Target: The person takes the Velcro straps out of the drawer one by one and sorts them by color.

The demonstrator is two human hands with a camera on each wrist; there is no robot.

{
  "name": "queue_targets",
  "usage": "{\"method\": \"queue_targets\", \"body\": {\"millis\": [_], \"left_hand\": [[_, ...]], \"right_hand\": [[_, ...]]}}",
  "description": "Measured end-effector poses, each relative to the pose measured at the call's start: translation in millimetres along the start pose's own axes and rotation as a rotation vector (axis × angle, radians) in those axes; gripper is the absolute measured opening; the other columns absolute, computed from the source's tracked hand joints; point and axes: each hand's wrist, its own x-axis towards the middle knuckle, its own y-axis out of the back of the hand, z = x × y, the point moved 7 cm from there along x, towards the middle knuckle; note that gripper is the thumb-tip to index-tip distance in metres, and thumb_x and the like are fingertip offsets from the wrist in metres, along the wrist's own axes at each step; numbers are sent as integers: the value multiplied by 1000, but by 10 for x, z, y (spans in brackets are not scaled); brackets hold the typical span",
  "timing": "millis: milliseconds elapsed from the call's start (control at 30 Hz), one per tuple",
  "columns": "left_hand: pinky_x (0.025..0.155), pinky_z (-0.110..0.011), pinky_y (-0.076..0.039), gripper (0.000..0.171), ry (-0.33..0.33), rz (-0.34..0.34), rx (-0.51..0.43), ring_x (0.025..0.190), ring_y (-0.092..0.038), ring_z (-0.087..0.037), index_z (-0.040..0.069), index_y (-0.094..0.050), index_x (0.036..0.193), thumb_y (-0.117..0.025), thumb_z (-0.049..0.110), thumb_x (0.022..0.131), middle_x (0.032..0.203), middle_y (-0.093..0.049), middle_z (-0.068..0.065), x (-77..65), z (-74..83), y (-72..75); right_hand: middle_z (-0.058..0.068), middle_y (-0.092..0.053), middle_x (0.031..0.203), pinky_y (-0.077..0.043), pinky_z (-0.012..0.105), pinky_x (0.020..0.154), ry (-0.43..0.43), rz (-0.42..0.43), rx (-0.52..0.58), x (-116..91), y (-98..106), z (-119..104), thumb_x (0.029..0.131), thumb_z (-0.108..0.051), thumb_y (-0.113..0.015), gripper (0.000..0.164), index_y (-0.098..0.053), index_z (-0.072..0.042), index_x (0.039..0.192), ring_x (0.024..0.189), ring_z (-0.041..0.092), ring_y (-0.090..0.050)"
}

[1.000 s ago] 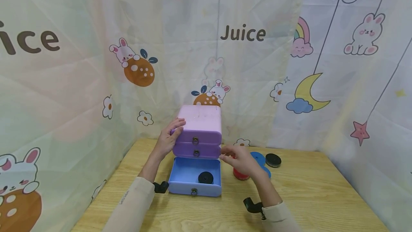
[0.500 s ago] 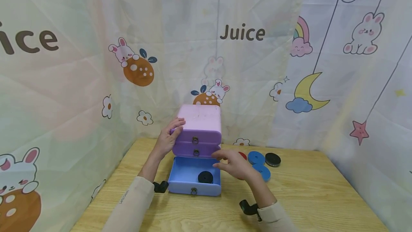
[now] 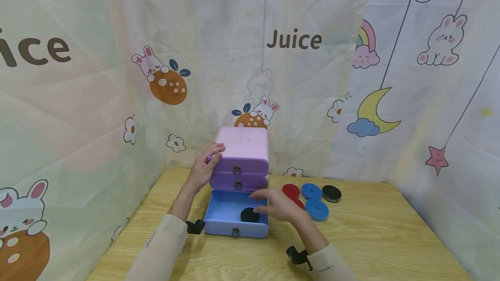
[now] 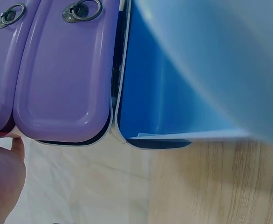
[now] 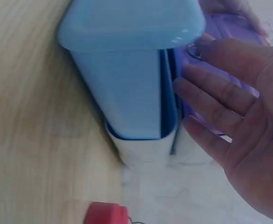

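A small drawer cabinet [image 3: 244, 142] with a pink top and purple drawer fronts stands on the table. Its blue bottom drawer [image 3: 224, 206] is pulled out, with a black disc [image 3: 249, 215] inside. My left hand [image 3: 201, 170] holds the cabinet's upper left edge, its fingers over the top and the thumb at the front corner. Reaching over the drawer's right side, my right hand [image 3: 279, 205] has its fingers apart and nothing between them. Its fingertips are near the black disc; whether they touch it I cannot tell. The right wrist view shows the same spread fingers [image 5: 215, 100] beside the drawer.
Right of the cabinet lie two red discs [image 3: 291, 191], two blue discs [image 3: 317, 210] and another black disc [image 3: 331, 193]. Ring pulls [image 3: 235, 231] hang on the drawer fronts. Printed cloth [image 3: 297, 99] surrounds the wooden table [image 3: 375, 237].
My right hand has moved left and down from beside the cabinet to over the blue drawer, uncovering the red discs. My left hand and the drawer have stayed in place.
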Motion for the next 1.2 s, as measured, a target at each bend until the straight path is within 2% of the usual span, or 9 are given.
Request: {"method": "queue_targets", "body": {"millis": [200, 333, 567, 767, 933, 1200], "left_hand": [[130, -59, -15, 39, -10, 3, -16, 161, -20, -31, 15, -67, 137, -61, 37, 106, 157, -51, -4, 13, -6, 2], [130, -58, -15, 38, -14, 6, -20, 161, -21, -27, 15, -67, 138, -61, 35, 106, 157, -51, -4, 26, 6, 7], [131, -59, -13, 35, -16, 2, -33, 161, -20, -26, 13, -67, 137, -60, 30, 107, 156, -52, -4, 19, -7, 2], [131, -57, -13, 37, 8, 7, -26, 161, -20, -20, 18, -67, 137, -61, 37, 106, 157, -52, 0, 11, -23, 1], [131, -58, -14, 38, 3, 6, -16, 162, -20, -21, 19, -67, 137, -60, 38, 106, 157, -52, 0, 8, -15, -2], [130, -61, -13, 36, -15, 5, -19, 162, -19, -30, 14, -67, 138, -61, 32, 106, 157, -51, -5, 2, 4, -4]], "right_hand": [[7, -71, 131, -54, 52, 106, 0, -21, -46, 29, -90, 22, 94, -18, -78, 41, -70, -8, 133, 121, 25, -67], [3, -71, 130, -55, 49, 105, -3, -18, -62, 49, -118, 38, 94, -19, -79, 39, -71, -10, 132, 120, 22, -67], [-2, -73, 127, -57, 40, 103, -60, -55, -89, 78, -254, 149, 93, -23, -80, 38, -72, -14, 130, 119, 18, -67], [-4, -75, 117, -57, 36, 101, -4, -62, -165, 94, -330, 119, 90, -20, -83, 27, -76, -13, 115, 113, 19, -68], [-5, -75, 113, -56, 36, 101, 21, -57, -232, 96, -350, 102, 88, -18, -85, 21, -77, -15, 107, 109, 14, -67], [-8, -75, 105, -56, 30, 93, 7, -63, -214, 110, -368, 128, 89, -17, -84, 16, -76, -17, 103, 99, 12, -63]]}}
